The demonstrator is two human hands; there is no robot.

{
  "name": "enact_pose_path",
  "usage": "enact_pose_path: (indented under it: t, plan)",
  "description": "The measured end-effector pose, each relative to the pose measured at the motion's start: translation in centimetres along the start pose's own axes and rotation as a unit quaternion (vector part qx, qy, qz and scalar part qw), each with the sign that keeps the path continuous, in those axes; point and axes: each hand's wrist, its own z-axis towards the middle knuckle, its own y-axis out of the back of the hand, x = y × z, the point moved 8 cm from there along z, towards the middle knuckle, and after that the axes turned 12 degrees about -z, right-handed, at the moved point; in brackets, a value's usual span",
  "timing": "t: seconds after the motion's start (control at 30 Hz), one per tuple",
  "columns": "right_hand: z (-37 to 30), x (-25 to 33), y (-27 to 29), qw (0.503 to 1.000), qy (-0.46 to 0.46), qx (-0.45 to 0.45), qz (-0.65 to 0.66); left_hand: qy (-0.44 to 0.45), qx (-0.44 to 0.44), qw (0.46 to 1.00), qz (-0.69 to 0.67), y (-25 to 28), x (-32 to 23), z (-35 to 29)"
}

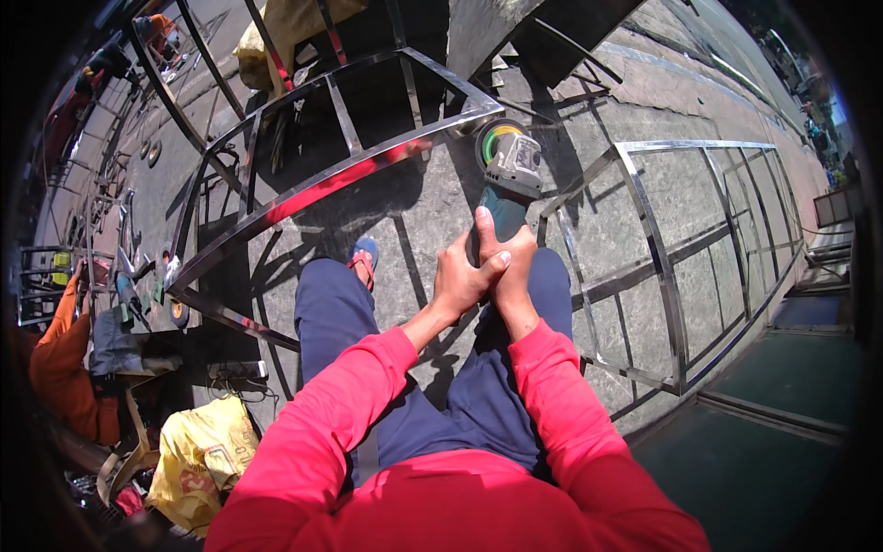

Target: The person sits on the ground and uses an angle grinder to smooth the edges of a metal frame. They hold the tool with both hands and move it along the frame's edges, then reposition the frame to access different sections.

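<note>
Both of my hands are wrapped round the body of an angle grinder (504, 204), between my knees. My left hand (457, 278) closes on it from the left, and my right hand (515, 262) grips it from the right with the thumb along the top. The grinder's head points away from me. Its round disc (495, 140), with a yellow and green centre, is right by the corner of a shiny metal tube frame (317, 191); whether they touch I cannot tell. Red reflects along the frame's near bar.
A second metal frame (651, 244) stands at right, beside dark green panels (763, 391). At lower left lie a yellow sack (204, 460) and a power strip (237, 370) with cables. A person in orange (64, 373) is at far left. Yellowish sheeting (290, 37) lies beyond the left frame.
</note>
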Motion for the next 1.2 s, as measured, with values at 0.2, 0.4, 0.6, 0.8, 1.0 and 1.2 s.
enact_pose_path:
  t: [0.2, 0.4, 0.6, 0.8, 1.0, 1.2]
  plan:
    - [0.0, 0.4, 0.0, 1.0, 0.01, 0.023, 0.018, 0.028, 0.002, 1.0, -0.005, -0.1, 0.2, -0.4]
    - [-0.2, 0.6, -0.1, 0.999, 0.015, 0.01, 0.028, 0.028, -0.011, 1.0, 0.0, 0.1, 0.1, -0.5]
    - [-0.4, -0.5, -0.3, 0.999, -0.024, 0.03, 0.02, 0.019, -0.028, 0.998, 0.061, 0.3, 0.0, -0.9]
    - [-0.1, -0.4, -0.4, 0.998, -0.006, 0.045, 0.039, -0.001, -0.032, 0.999, 0.032, 0.1, -0.2, -0.8]
    - [-0.1, -0.9, -0.4, 0.997, -0.027, 0.052, 0.051, 0.011, -0.03, 0.999, 0.037, -0.1, 0.1, -0.8]
    - [0.3, -0.4, 0.2, 0.999, 0.003, 0.034, 0.021, 0.011, -0.029, 0.999, 0.024, -0.4, 0.0, -0.7]
